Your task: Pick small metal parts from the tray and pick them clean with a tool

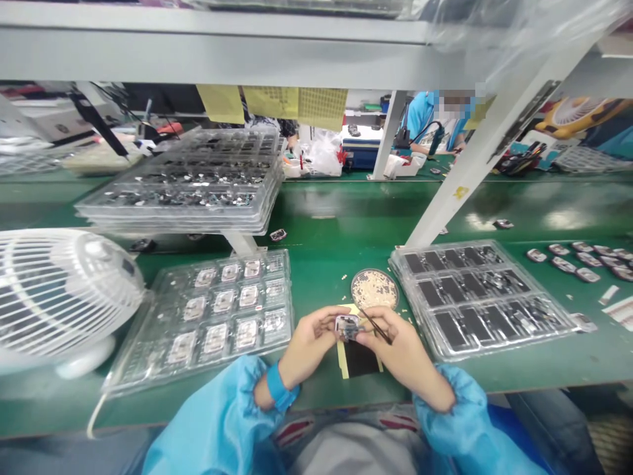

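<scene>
My left hand (310, 338) pinches the left side of a small rounded-rectangular device housing (347, 326) with a pale rim. The fingers of my right hand (398, 344) are closed around dark tweezers (378, 328), and its thumb and fingertips also meet the housing's right side. The housing's inner details are too small and blurred to tell. Below the hands lies a black pad (362, 359) edged with yellow tape. Just behind them is a round dish (374, 274) of small tan pieces, with a few crumbs of the same colour scattered around it.
A clear tray (163, 349) of housings lies left, near a white fan (64, 297). Stacked trays (173, 211) stand on a raised shelf. To the right are trays of dark screens (455, 330) and several loose housings (587, 274). A slanted post (459, 178) rises behind; a person (420, 122) sits across.
</scene>
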A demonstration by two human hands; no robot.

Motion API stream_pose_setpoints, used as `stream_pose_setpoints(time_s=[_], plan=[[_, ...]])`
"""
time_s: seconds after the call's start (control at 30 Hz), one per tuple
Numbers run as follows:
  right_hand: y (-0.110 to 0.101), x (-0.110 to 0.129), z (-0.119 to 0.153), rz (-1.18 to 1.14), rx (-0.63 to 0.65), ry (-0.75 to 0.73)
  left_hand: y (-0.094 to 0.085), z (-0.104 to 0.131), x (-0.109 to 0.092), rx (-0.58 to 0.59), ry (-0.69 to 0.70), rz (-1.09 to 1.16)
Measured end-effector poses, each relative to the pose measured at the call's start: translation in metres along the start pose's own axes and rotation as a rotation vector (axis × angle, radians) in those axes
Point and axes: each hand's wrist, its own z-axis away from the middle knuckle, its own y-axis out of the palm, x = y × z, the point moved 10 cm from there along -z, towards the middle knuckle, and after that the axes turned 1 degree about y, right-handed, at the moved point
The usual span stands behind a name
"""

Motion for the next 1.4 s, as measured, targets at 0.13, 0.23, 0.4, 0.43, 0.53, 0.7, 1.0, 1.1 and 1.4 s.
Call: stream_pose_setpoints(time_s=[0.13, 0.23, 0.4, 0.43, 0.53, 0.7, 1.0, 1.1, 1.4], plan=[[-0.003, -0.007, -0.004, 0.0, -0.035, 0.009, 0.001, 0.004, 0.001, -0.003, 0.049, -0.23], [-0.007, -0.007, -0.005, 0.033, -0.086, 0.001, 0.003, 0.006, 0.0, 0.004, 0.072, -0.335], [-0.011, -0.006, -0.006, 0.075, -0.123, 0.012, 0.003, 0.006, -0.002, -0.015, 0.081, -0.364], [-0.012, -0.005, -0.006, 0.071, -0.124, 0.013, 0.002, 0.005, -0.002, -0.02, 0.077, -0.37], [-0.012, -0.004, -0.005, 0.059, -0.119, 0.018, 0.002, 0.005, -0.004, -0.034, 0.086, -0.397], [-0.012, -0.005, -0.006, 0.048, -0.099, 0.043, 0.004, 0.006, -0.014, -0.048, 0.129, -0.433], [-0.012, 0.003, -0.006, 0.099, -0.156, -0.012, -0.001, 0.008, -0.021, -0.127, 0.149, -0.409], [-0.011, 0.008, -0.006, 0.146, -0.186, -0.057, -0.003, 0.004, -0.006, -0.109, 0.042, -0.166], [-0.016, 0.024, -0.003, 0.109, -0.207, -0.151, -0.002, -0.003, 0.007, -0.057, -0.09, 0.176]])
